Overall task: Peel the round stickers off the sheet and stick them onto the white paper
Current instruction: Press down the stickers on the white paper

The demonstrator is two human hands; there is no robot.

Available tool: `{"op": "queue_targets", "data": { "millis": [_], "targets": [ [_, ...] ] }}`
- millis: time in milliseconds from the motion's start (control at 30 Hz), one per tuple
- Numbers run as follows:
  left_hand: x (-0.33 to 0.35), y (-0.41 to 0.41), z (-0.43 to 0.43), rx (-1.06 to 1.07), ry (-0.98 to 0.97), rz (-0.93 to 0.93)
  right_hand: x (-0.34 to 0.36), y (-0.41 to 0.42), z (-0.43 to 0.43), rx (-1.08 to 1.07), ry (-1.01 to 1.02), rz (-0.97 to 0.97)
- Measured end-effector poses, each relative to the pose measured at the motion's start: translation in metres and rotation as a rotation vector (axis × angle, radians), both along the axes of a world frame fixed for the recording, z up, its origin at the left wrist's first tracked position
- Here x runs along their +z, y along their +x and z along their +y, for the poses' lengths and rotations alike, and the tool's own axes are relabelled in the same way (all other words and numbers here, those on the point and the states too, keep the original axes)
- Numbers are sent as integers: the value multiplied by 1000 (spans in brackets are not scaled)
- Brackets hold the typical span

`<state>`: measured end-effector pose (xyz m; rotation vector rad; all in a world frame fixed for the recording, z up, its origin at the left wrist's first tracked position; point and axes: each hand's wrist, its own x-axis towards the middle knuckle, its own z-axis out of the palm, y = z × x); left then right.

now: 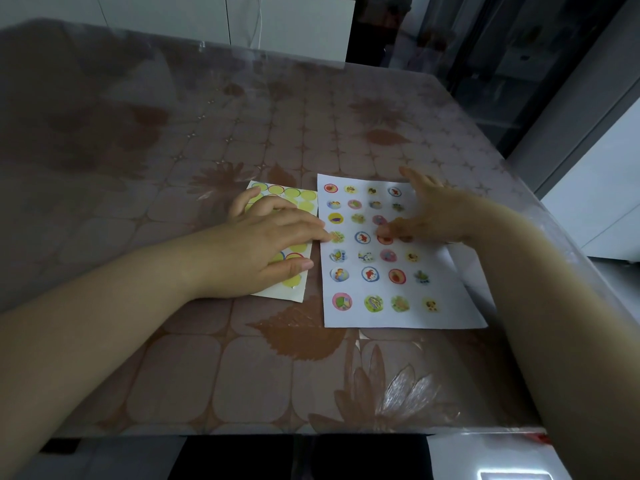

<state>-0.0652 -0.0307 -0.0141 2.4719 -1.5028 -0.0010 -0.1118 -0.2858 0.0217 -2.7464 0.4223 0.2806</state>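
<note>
The white paper (450,292) lies flat on the table, right of centre, with several round picture stickers in rows on it. Left of it lies the sticker sheet (304,199), mostly bare yellow-green circles. My left hand (263,244) rests flat on the sticker sheet, its index fingertip reaching onto the left edge of the white paper. My right hand (433,216) hovers blurred over the paper's upper right, fingers spread, thumb tip pressing on a red sticker (385,240) in the fourth row. Whether a sticker clings to a finger is unclear.
The table (242,368) has a brown leaf-and-tile cloth under a clear cover. Its front edge is near the bottom and its right edge runs close to the paper. White cabinets (173,15) stand behind.
</note>
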Motion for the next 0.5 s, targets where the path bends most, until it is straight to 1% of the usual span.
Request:
{"op": "queue_targets", "data": {
  "millis": [167, 300, 433, 500],
  "targets": [
    [0, 0, 0, 1, -2, 11, 2, -1, -2, 25, 37, -1],
    [0, 0, 0, 6, -3, 10, 0, 0, -6, -3, 57, -9],
    [1, -1, 0, 10, 6, 11, 6, -3, -18, -29, 252, 3],
    [1, 0, -1, 8, 2, 13, 9, -6, -21, -28, 273, -23]
  ]
}}
